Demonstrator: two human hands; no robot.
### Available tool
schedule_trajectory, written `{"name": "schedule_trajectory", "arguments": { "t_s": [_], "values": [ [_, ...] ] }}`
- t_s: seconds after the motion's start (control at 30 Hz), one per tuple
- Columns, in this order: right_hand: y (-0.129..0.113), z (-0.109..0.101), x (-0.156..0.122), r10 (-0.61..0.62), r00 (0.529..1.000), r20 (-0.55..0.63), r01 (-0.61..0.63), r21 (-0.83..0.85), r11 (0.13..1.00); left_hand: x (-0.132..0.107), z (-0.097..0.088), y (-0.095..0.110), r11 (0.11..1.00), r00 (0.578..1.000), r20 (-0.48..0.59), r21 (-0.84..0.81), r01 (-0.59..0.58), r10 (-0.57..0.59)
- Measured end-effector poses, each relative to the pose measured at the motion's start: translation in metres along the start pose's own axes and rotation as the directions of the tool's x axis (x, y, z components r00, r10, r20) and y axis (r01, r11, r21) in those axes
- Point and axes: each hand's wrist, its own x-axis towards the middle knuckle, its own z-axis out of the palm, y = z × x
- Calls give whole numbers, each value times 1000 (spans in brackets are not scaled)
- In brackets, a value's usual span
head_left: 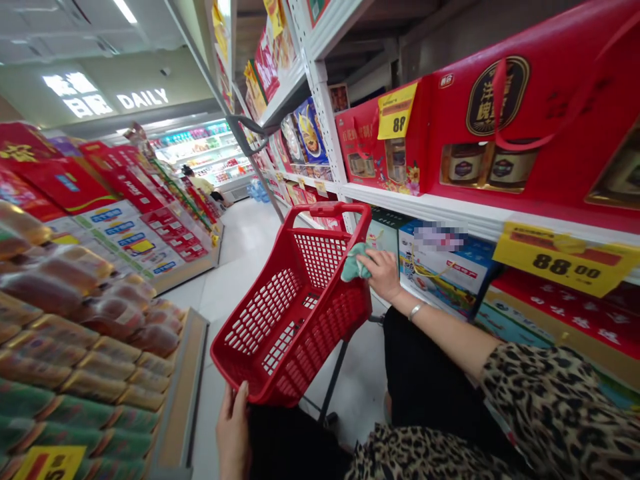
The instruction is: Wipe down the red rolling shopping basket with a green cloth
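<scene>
The right hand [383, 277] is closed on a crumpled teal cloth [356, 263], pressing it to the far end of a red plastic shopping basket [320, 257], near the top rim. A silver bracelet [415, 311] circles that wrist. The left hand [233, 430] grips the near edge of the basket at the bottom centre of the frame, its fingers [231, 407] curled around the red plastic. The basket is tilted between the two hands, above the pale floor [240, 267], and its arched handle stands at the upper end.

A leopard-print sleeve [555, 400] and black trousers [440, 373] fill the lower right. Just beyond the right hand, a blue and white carton [445, 267] sits on a white shelf [425, 203] under red gift boxes [500, 113] showing jars. A yellow price tag [565, 259] reading 88.00 hangs at the right. Packaged loaves [65, 333] are stacked at the left. Far up the aisle, a person in a yellow top [195, 181] stands near lit refrigerated shelves [200, 153], below a DAILY sign [143, 99] at the upper left.
</scene>
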Motion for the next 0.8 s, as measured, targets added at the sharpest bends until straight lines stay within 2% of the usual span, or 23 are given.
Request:
{"name": "schedule_trajectory", "arguments": {
  "t_s": [0.13,0.2,0.27,0.43,0.6,0.7,0.8],
  "values": [
    [14,-1,51,210,976,-63,-212,-22,977,-7,4,15,993,992,-36,-34,117,-118],
    [14,4,62,273,961,-47,-274,-14,962,-8,4,18,992,992,-38,-39,122,-124],
    [10,12,60,309,951,-2,-309,4,951,-8,3,18,992,992,-45,-42,117,-119],
    [-7,32,19,331,938,102,-337,42,941,-5,1,13,996,996,-44,-32,81,-82],
    [-23,43,-28,327,912,247,-347,41,937,-1,3,14,993,995,-30,-77,93,-95],
    [-30,44,-52,333,868,368,-366,24,930,2,2,15,993,995,-24,-67,100,-102],
    [-35,43,-68,374,797,474,-408,-33,912,5,0,12,997,999,1,-50,54,-54]
  ]
}}
